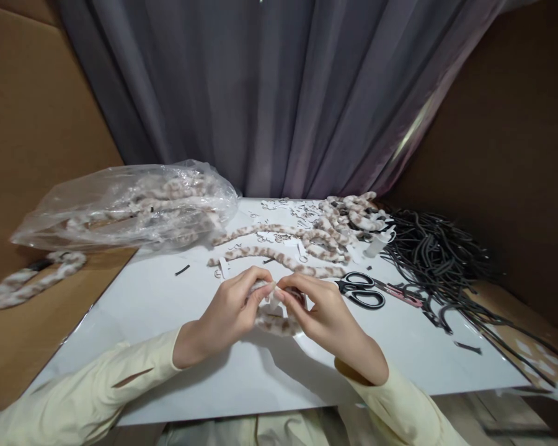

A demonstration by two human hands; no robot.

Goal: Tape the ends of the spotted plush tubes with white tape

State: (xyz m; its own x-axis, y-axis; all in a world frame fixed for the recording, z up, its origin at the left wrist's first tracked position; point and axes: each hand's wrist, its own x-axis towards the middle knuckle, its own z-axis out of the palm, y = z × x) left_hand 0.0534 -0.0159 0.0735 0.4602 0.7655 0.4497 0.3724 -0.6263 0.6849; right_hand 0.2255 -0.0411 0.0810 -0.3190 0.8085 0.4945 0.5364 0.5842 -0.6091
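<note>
My left hand (237, 303) and my right hand (320, 310) meet fingertip to fingertip above the middle of the white table (177, 378). Both are pinched closed on a fluffy white and brown strip (279, 325), which curves in a loop below and behind the fingers. A small whitish piece shows between the fingertips, too small to make out. Just beyond the hands lie more fluffy spotted strips (279, 255), and black-handled scissors (361, 290) rest right of my right hand.
A clear plastic bag (125, 204) of fluffy strips sits at the back left, with a loose fluffy loop (37, 279) nearer. Tangled black cords (437, 248) cover the right side beside a pink tool (400, 293). Cardboard walls and a grey curtain (260, 93) surround the table.
</note>
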